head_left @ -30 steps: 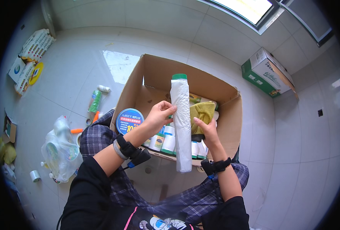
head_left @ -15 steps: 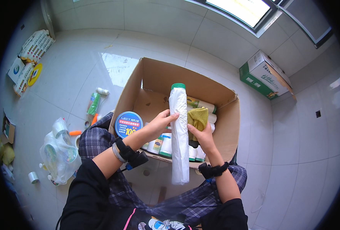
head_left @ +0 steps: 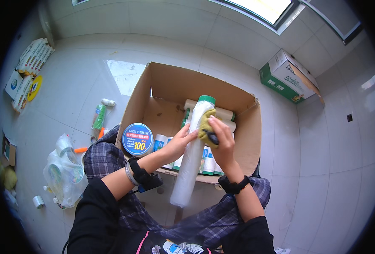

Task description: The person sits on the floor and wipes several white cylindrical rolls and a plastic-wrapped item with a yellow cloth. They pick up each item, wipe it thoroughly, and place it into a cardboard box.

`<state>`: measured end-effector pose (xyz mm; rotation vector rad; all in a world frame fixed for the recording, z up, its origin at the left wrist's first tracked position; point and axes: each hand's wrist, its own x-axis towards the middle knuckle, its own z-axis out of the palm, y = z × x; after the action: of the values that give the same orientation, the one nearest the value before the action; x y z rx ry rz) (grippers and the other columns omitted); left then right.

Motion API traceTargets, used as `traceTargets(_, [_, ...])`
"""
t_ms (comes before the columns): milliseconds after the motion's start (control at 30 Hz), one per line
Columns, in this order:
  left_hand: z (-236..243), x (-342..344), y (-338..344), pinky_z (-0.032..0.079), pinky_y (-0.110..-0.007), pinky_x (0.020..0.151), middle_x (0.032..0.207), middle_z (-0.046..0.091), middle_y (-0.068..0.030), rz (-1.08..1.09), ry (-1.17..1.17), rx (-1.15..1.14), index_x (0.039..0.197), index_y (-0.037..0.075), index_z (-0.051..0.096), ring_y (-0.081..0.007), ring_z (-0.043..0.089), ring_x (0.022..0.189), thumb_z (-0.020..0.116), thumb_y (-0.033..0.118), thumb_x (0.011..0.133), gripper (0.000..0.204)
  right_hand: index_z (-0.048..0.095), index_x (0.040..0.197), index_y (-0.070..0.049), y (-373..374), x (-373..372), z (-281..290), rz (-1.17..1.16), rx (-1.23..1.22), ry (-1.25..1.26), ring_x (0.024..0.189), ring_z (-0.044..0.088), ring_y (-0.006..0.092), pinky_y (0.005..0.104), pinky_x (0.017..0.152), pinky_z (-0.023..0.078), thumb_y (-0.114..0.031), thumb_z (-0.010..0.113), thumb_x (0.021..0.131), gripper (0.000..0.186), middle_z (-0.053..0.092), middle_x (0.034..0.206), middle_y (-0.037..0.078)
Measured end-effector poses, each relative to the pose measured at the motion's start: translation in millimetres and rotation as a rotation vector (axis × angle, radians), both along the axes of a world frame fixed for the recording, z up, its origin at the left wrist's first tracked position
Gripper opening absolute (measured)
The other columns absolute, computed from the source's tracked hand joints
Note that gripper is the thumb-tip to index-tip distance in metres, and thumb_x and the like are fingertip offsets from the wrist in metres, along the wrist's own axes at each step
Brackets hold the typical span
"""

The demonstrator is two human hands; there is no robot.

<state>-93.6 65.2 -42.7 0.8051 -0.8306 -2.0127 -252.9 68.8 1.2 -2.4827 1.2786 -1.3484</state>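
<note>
The long white roll (head_left: 187,169) with a green end slants over the near edge of an open cardboard box (head_left: 153,74), its lower end sticking out toward the person's lap, and the left hand (head_left: 182,144) is closed around its left side near the middle. The right hand (head_left: 223,144) is clamped on an olive-yellow cloth (head_left: 205,127), pressing it against the roll's upper right side. Inside the box lie shorter white rolls (head_left: 159,142) and a blue-faced disc (head_left: 137,139); a clear plastic bag (head_left: 64,173) sits on the floor to the left.
</note>
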Motion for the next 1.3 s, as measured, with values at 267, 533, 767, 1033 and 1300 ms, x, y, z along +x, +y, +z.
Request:
traceTargets(267, [-12.4, 4.6, -5.2, 0.038, -0.029, 0.093, 0.123, 0.048, -0.0110, 0.085, -0.199, -0.205, 0.132, 0.003, 0.033, -0.0167, 0.047, 0.112, 0.046, 0.014, 0.091, 0.044, 0.058, 0.112, -0.005, 1.9, 0.5, -6.9, 0.008, -0.065, 0.291, 0.105, 0.054, 0.0265, 0.0355, 0.085, 0.048, 0.003, 0.057, 0.070, 0.042, 0.057, 0.114, 0.011])
traceTargets(533, [-19.4, 3.6, 6.9, 0.038, -0.030, 0.093, 0.119, 0.050, -0.0131, 0.040, -0.320, -0.385, 0.131, 0.005, 0.034, -0.0179, 0.047, 0.110, 0.054, 0.016, 0.087, 0.049, 0.059, 0.110, -0.002, 3.4, -8.5, -8.8, -0.053, -0.219, 0.421, 0.095, 0.056, 0.0235, 0.0330, 0.079, 0.049, -0.004, 0.057, 0.073, 0.037, 0.058, 0.109, 0.011])
traceTargets(767, [1.7, -0.3, 18.2, 0.041, -0.031, 0.088, 0.114, 0.048, -0.0104, -0.109, -0.470, -0.388, 0.128, 0.007, 0.033, -0.0166, 0.047, 0.106, 0.056, 0.023, 0.088, 0.049, 0.059, 0.109, 0.001, -2.2, -20.5, -0.6, -0.189, -0.222, 0.370, 0.092, 0.055, 0.0256, 0.0337, 0.079, 0.048, 0.001, 0.057, 0.070, 0.039, 0.058, 0.106, 0.012])
traceTargets(1033, [10.9, 0.2, 19.9, 0.039, -0.037, 0.090, 0.122, 0.043, -0.0158, -0.102, -0.424, -0.261, 0.135, 0.011, 0.023, -0.0235, 0.046, 0.110, 0.054, 0.039, 0.088, 0.063, 0.059, 0.107, -0.004, -13.4, -43.6, 20.8, -0.378, -0.111, -0.132, 0.097, 0.058, 0.0288, 0.0356, 0.085, 0.046, 0.009, 0.062, 0.068, 0.041, 0.059, 0.108, 0.012])
traceTargets(1300, [-3.3, -5.3, 15.8, 0.036, -0.031, 0.094, 0.122, 0.045, -0.0107, -0.037, -0.276, -0.221, 0.134, 0.009, 0.025, -0.0175, 0.045, 0.112, 0.053, 0.025, 0.090, 0.055, 0.057, 0.101, -0.003, -3.0, -19.4, 5.2, -0.031, -0.087, 0.006, 0.109, 0.054, 0.0327, 0.0411, 0.094, 0.044, 0.001, 0.067, 0.066, 0.037, 0.057, 0.115, 0.016])
